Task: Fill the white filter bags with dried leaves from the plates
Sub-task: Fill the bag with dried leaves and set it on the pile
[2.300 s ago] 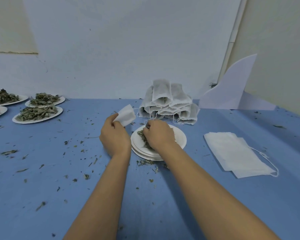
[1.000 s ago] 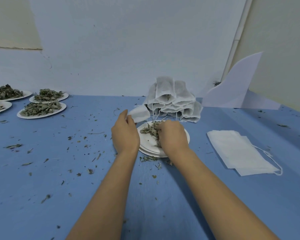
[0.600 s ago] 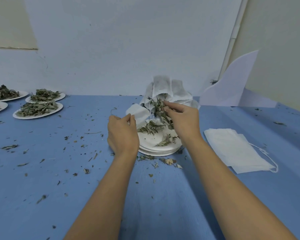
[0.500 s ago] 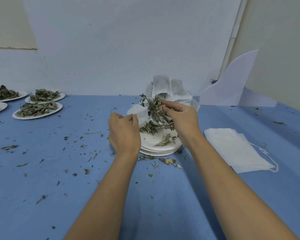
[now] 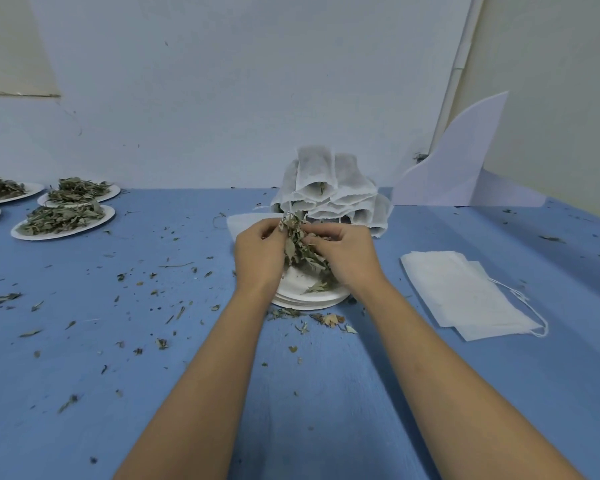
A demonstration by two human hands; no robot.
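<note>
Head view: left hand (image 5: pixel 258 259) holds filter bag (image 5: pixel 240 221), right hand (image 5: pixel 350 258) pinches leaves (image 5: pixel 300 249) over plate (image 5: pixel 302 298).

No text, label, brand, number or sign is showing legibly anywhere in the view. The white filter bags (image 5: pixel 459 289), the plates (image 5: pixel 309 301) and the white board (image 5: pixel 461 161) standing by the wall are all showing plain, unmarked surfaces.
</note>
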